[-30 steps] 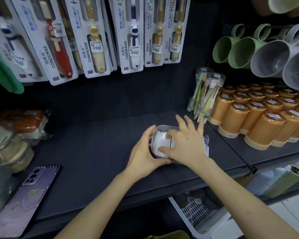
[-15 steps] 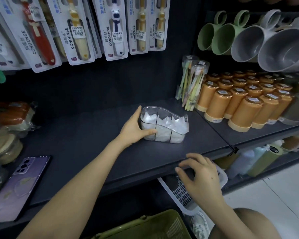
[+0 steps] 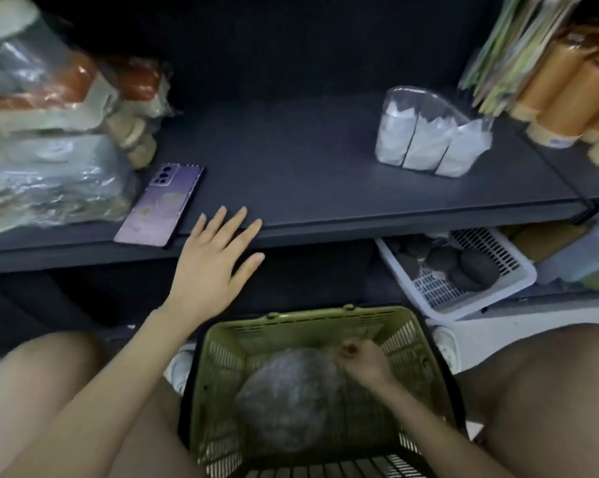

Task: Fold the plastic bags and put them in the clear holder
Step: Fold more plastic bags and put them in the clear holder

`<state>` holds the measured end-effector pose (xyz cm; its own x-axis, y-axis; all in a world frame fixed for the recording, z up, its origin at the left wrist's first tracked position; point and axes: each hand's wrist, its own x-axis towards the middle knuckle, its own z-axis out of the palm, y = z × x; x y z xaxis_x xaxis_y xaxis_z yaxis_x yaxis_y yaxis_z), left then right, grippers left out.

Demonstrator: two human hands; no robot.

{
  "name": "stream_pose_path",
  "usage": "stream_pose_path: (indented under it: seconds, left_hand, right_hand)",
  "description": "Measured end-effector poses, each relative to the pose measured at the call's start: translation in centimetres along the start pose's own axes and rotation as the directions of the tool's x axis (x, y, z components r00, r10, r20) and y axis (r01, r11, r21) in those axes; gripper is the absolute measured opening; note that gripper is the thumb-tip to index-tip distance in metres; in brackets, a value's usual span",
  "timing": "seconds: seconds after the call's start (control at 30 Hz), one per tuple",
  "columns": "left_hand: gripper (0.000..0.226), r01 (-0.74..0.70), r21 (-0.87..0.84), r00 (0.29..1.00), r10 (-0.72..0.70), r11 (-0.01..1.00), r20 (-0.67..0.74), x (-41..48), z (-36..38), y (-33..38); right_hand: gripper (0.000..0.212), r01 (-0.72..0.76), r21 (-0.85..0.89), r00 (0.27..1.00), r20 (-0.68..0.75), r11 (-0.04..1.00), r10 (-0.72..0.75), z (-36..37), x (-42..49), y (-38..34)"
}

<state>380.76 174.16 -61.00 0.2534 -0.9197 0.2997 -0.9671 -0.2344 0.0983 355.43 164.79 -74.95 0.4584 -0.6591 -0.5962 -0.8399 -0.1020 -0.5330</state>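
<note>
Head view (only one there is):

- Left hand [image 3: 215, 267]: flat, fingers straight and spread, fingertips resting on the front edge of the dark shelf [image 3: 308, 174], just right of the purple phone [image 3: 160, 205]. Holds nothing, looks like a brace.
- Right hand [image 3: 363, 362]: down inside the green basket [image 3: 291, 317], fingers curled at the upper-right edge of the grey wad of plastic bags [image 3: 291, 391]. Touching it. Cannot tell if plastic is actually pinched (blurry, dim).
- Wad sits mid-basket, between the knees, crumpled, not yet folded.
- Clear holder [image 3: 429, 132]: on the shelf, right part, upright. All three compartments show white folded bags. Long axis runs roughly along the shelf, left to right.

Key relation: the holder lies up and away from the right hand, slightly to its right, one level above the basket, well apart. The right hand is the nearer one to both wad and holder; the left is off to the far side.

Judgement: step is fetching the next bag. Shelf space left of the holder looks like the folding spot.
</note>
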Motion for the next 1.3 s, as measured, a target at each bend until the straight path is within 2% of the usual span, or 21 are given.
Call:
stream_pose_path:
  seconds: [0.13, 0.3, 0.43, 0.57, 0.6, 0.7, 0.77, 0.83, 0.9, 1.0, 1.07, 1.13, 1.17, 1.3]
  left_hand:
    - [0.052, -0.006, 0.092, 0.996, 0.014, 0.996, -0.090, -0.7, 1.0, -0.1]
    - [0.046, -0.005, 0.111, 0.967, 0.033, 0.994, -0.251, -0.7, 2.5, -0.2]
    - [0.047, 0.000, 0.112, 0.950, 0.035, 0.994, -0.311, -0.5, 3.4, -0.3]
    - [0.052, -0.010, 0.113, 0.942, 0.047, 0.994, -0.333, -0.4, 3.8, -0.7]
    - [0.053, -0.010, 0.121, 0.940, 0.050, 0.993, -0.337, -0.4, 3.9, -0.7]
    - [0.057, -0.008, 0.131, 0.938, 0.053, 0.991, -0.343, -0.4, 4.2, -0.7]
    - [0.059, -0.016, 0.127, 0.941, 0.058, 0.992, -0.334, -0.4, 4.2, -0.7]
    - [0.060, -0.018, 0.116, 0.944, 0.055, 0.993, -0.325, -0.4, 4.0, -0.7]
    - [0.060, -0.019, 0.098, 0.949, 0.049, 0.995, -0.311, -0.4, 3.8, -0.7]
    - [0.063, -0.016, 0.072, 0.962, 0.035, 0.997, -0.270, -0.6, 3.3, -0.6]
    - [0.064, -0.009, 0.063, 0.972, 0.023, 0.998, -0.232, -0.7, 2.8, -0.4]
    - [0.063, 0.012, 0.045, 0.981, -0.003, 0.999, -0.192, -0.7, 2.2, -0.2]
    - [0.060, 0.032, 0.020, 0.984, -0.028, 0.999, -0.179, -0.7, 2.0, 0.0]
    - [0.041, 0.166, -0.210, 0.933, -0.223, 0.963, -0.284, -1.0, 0.3, 2.8]
  right_hand:
    - [0.030, -0.123, 0.055, 0.981, 0.158, 0.991, 0.113, 5.1, 1.1, 1.5]
    - [0.026, -0.131, -0.022, 0.982, 0.132, 0.991, 0.132, 8.0, 2.9, 3.8]
    - [0.020, -0.172, -0.005, 0.972, 0.161, 0.985, 0.171, 9.7, 6.2, 5.3]
    - [0.050, -0.300, 0.030, 0.948, 0.121, 0.953, 0.295, 12.3, 10.0, 7.2]
    - [0.048, -0.320, -0.009, 0.942, 0.106, 0.947, 0.319, 12.7, 10.3, 7.2]
    - [0.023, -0.303, -0.167, 0.946, 0.066, 0.938, 0.317, 13.0, 9.9, 6.8]
    - [0.023, -0.272, -0.252, 0.957, 0.035, 0.929, 0.289, 12.8, 9.4, 6.6]
    - [0.023, -0.227, -0.271, 0.965, 0.066, 0.935, 0.253, 12.0, 8.9, 6.1]
    - [0.019, -0.163, -0.179, 0.976, 0.116, 0.970, 0.185, 10.3, 8.2, 5.0]
    - [0.008, -0.032, 0.033, 0.994, 0.110, 0.999, 0.029, 6.6, 6.8, 2.5]
    - [0.024, 0.089, 0.069, 0.992, 0.079, 0.994, -0.094, 4.0, 5.5, 0.3]
    - [0.034, 0.184, 0.090, 0.978, 0.084, 0.979, -0.191, 1.1, 3.5, -2.1]
    - [0.033, 0.230, 0.107, 0.966, 0.096, 0.967, -0.241, -0.2, 2.5, -3.2]
    - [0.010, 0.435, 0.132, 0.894, 0.051, 0.891, -0.444, -6.5, -2.6, -7.3]
